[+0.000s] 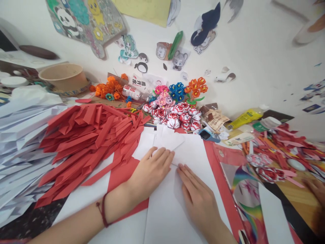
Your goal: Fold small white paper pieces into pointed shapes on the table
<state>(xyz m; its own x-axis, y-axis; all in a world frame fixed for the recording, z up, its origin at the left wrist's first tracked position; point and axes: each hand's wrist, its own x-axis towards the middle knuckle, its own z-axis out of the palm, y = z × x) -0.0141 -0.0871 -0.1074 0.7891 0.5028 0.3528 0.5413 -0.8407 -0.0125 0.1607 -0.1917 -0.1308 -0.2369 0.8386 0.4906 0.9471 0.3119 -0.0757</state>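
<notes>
White wall (243,47), white paper (173,138) under both grips (154,171) (199,195)

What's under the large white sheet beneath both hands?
Red paper shows past its left and right edges; whatever lies beneath the white sheet's middle is covered.

We are reading the large black characters 喝开水 on a white printed panel (138,81) near the wall. Just in front of it, a clear bottle (133,92) is carrying red characters on its label, but we are not making them out with certainty. We are seeing dark lettering on a brown-and-cream packet (217,119), small print on a yellow bottle (245,118) and marks on a pale card (239,139); all three are staying too blurred for us to read.
</notes>
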